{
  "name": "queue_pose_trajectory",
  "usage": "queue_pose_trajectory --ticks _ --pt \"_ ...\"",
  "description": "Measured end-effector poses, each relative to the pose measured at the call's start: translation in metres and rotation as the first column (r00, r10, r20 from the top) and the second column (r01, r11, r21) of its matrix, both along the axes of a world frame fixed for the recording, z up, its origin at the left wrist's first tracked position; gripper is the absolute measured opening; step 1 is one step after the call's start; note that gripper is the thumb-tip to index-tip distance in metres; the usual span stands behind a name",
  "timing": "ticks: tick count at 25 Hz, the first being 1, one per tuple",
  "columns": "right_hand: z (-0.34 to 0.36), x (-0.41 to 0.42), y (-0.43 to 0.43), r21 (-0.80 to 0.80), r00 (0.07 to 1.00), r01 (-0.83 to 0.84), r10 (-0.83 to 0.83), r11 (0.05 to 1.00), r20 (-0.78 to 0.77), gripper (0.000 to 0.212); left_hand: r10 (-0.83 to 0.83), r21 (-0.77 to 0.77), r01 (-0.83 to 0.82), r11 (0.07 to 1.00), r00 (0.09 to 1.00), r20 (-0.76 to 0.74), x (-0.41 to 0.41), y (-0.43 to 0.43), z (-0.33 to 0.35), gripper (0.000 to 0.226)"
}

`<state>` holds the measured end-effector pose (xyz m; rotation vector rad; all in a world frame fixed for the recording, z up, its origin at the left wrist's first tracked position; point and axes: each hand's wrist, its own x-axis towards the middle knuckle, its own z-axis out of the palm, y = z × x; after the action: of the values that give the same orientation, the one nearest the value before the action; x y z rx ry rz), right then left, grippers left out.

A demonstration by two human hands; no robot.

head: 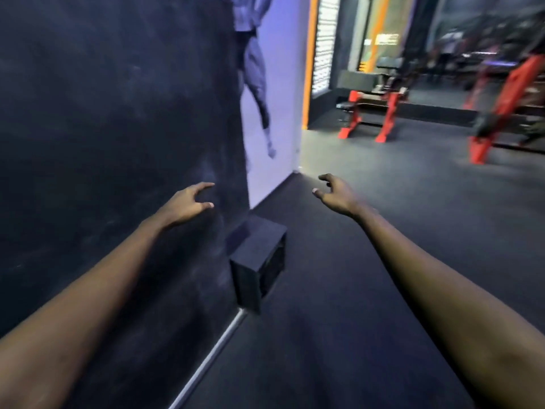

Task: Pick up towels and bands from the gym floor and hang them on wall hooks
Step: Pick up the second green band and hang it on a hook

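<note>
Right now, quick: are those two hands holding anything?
Left hand: open, fingers loosely spread, holding nothing, out in front of the dark wall.
Right hand: open, fingers loosely curled, holding nothing, above the floor.

A gym — red-framed weight benches (368, 113), dark rubber floor (383, 231), athlete mural (256, 84) on the wall.

Dark matte floor (339, 305), blurred farther off; along its left edge a pale metal strip (206, 358) at the foot of the black wall (103, 128); just beyond the strip, a black box (259, 261) standing hard against that wall; well apart, at the far side, a bench (368, 113) on red legs; to the right, a red frame (495, 113), feet on the floor.
</note>
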<state>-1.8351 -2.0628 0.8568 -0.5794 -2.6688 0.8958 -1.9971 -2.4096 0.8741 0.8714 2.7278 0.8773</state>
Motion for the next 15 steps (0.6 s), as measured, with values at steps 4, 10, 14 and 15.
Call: queue_pose_trajectory --ticks 4,10,14,15 --pt "-0.009 0.041 0.103 0.03 0.957 0.276 -0.278 0.961 0.082 0.059 -0.237 -0.038 0.236 0.971 0.971 -0.015 -0.047 0.128 -0.011 0.057" --pt "-0.014 0.091 0.192 0.023 0.844 0.523 -0.521 0.852 0.124 0.067 -0.5 -0.007 0.5 0.866 0.865 -0.029 -0.079 0.309 -0.02 0.057" --pt "-0.027 0.14 0.252 0.032 0.735 0.66 -0.654 0.75 0.181 0.069 -0.673 -0.004 0.674 0.739 0.739 0.035 -0.061 0.44 -0.033 0.063" --pt "-0.029 0.152 0.268 0.028 0.705 0.69 -0.681 0.723 0.196 0.07 -0.696 -0.013 0.698 0.716 0.716 0.047 -0.057 0.469 -0.036 0.064"
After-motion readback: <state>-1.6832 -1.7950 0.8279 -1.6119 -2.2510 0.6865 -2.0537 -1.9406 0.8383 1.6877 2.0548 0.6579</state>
